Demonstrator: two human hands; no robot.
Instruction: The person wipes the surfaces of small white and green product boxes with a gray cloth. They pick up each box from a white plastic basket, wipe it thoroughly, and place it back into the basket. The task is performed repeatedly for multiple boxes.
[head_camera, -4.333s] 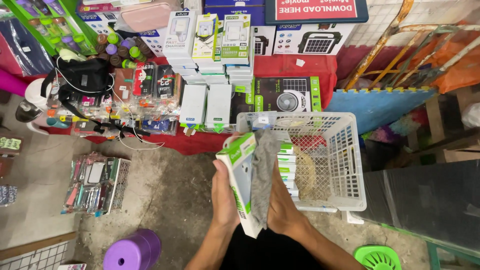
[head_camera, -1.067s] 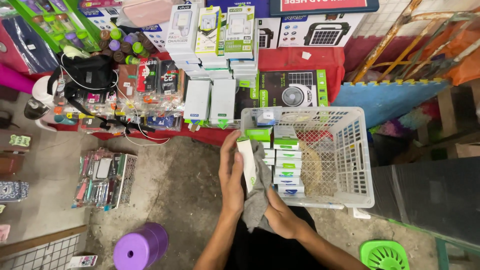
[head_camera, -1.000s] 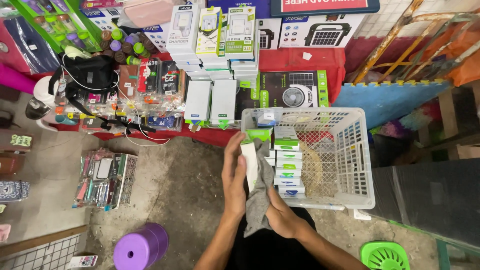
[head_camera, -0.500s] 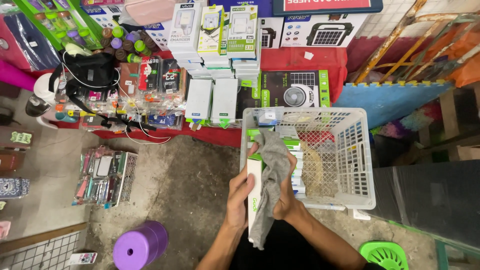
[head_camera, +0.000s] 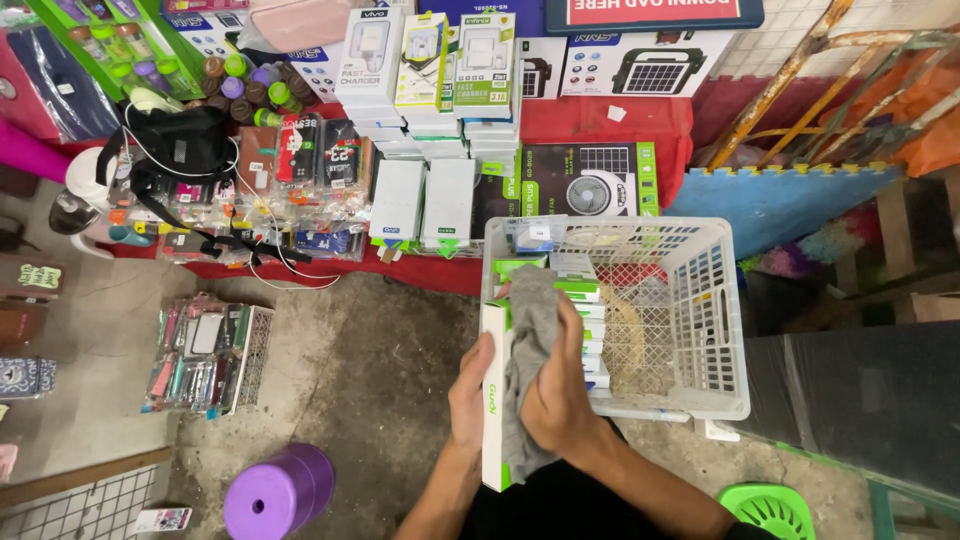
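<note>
Lowered now, white green-edged box (head_camera: 493, 395) gripped in left hand (head_camera: 468, 395), right hand (head_camera: 555, 395) pressing grey cloth (head_camera: 527, 350)

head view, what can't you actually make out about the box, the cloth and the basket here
- Box, head view: its broad face is hidden by the grey cloth and the right hand; only a narrow edge shows.
- Left hand: its fingers are hidden behind the box.
- White basket: the boxes in it are partly covered by the cloth, so no count.
- Green stool: cut off by the bottom edge.
</note>
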